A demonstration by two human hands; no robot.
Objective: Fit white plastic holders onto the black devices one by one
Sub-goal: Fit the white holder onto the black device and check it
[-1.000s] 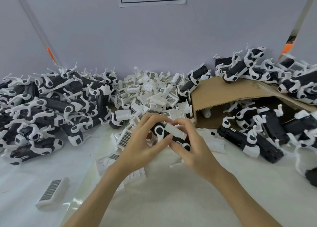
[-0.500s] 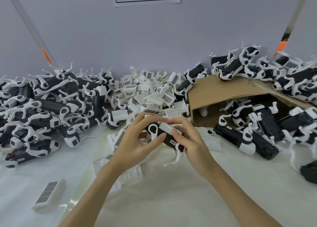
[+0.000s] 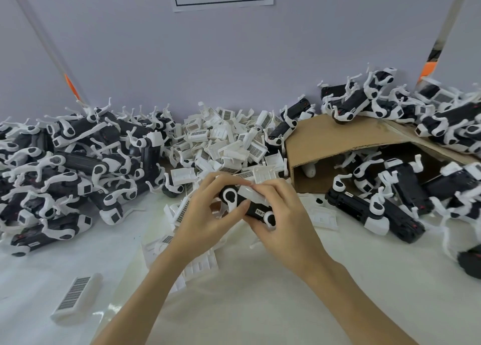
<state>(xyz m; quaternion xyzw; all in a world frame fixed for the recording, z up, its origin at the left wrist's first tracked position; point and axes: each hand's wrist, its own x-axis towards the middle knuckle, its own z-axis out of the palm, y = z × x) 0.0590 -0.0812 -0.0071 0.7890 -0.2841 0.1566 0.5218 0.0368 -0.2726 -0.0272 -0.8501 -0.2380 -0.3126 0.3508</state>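
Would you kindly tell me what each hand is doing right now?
Left hand: grips the black device.
Right hand: holds the device, fingers on the white holder.

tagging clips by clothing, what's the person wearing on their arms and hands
Nothing shows: the left hand and right hand are bare, with no gloves, rings or watch in view. Both forearms are bare to the frame edge, no sleeves showing.

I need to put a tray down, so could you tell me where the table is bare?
Bare table lies near you, between the lone barcode holder and the forearms, also right of them. Crowded: holder pile, device heaps, cardboard box.
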